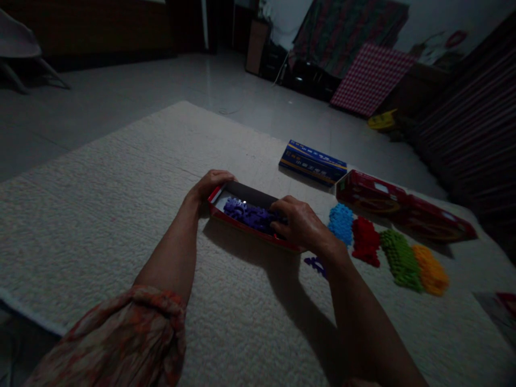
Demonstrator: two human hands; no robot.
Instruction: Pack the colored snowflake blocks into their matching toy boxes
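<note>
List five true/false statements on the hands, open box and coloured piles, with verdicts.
1. The left hand touches one end of the open box. True.
2. The right hand rests on the orange pile. False: the right hand is at the purple pieces in the open box.
3. A loose purple piece lies on the mat. True.
4. The green pile is between the blue and red ones. False: the red pile is between the blue pile and green pile.
5. The orange pile is beside the green pile. True.
</note>
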